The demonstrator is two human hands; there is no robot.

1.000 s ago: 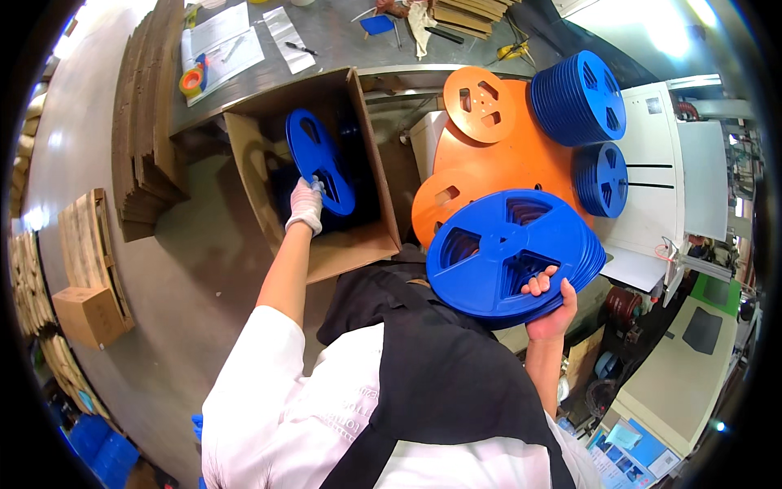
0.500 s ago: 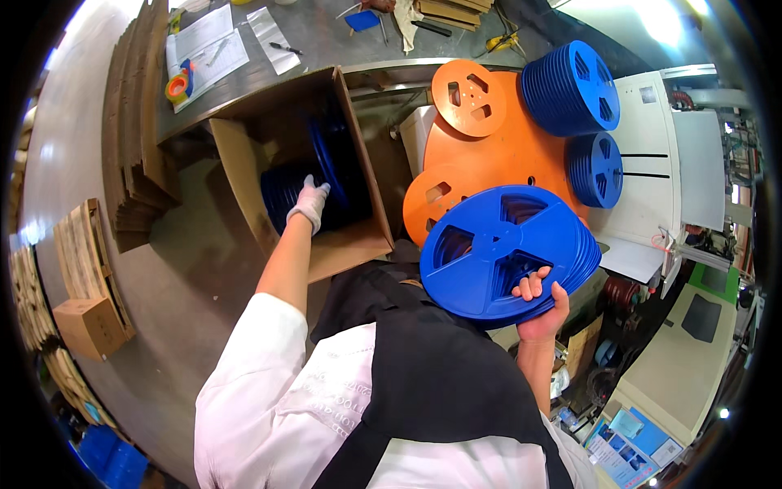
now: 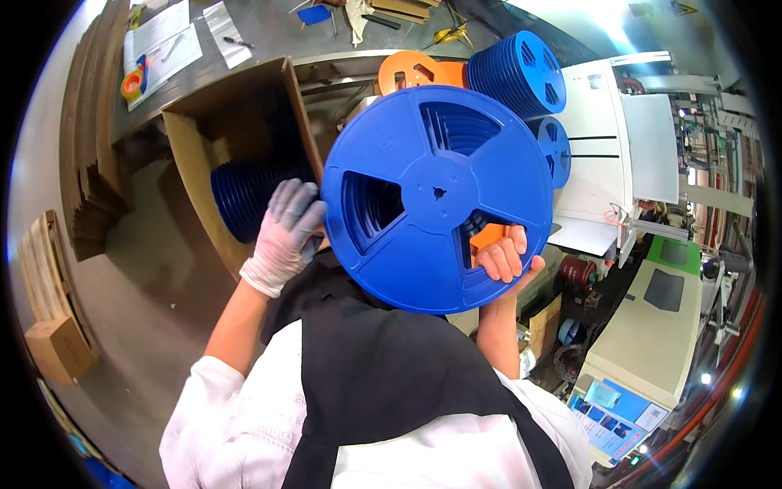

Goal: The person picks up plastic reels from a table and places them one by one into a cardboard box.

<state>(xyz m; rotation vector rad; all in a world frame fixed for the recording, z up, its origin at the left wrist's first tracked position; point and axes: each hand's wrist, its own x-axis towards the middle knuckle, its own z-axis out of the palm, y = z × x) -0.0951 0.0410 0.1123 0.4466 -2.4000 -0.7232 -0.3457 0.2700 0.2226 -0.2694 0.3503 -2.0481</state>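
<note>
A stack of large blue plastic reels (image 3: pixel 383 253) is held up in front of my chest, its round face toward me. My bare right hand (image 3: pixel 507 257) grips it at the lower right, the fingers hooked through a cut-out window. My left hand (image 3: pixel 285 232), in a whitish glove with greyed fingers, is by the stack's left edge. Its fingers are stretched out and hold nothing; I cannot tell whether the tips touch the rim. Beyond that hand, a row of blue reels (image 3: pixel 236 191) stands on edge inside an open cardboard box (image 3: pixel 187 163).
Orange reels (image 3: pixel 407 69) and two more blue stacks, one large (image 3: pixel 513 75) and one smaller (image 3: pixel 551 155), lie behind the held stack. Flattened cardboard (image 3: pixel 90 147) leans left of the metal workbench (image 3: pixel 277 24). A white cabinet (image 3: pixel 599 122) stands at the right.
My left hand has come out of the box and over to the held stack. My right hand has brought the reels up and left, turning their face more toward me.
</note>
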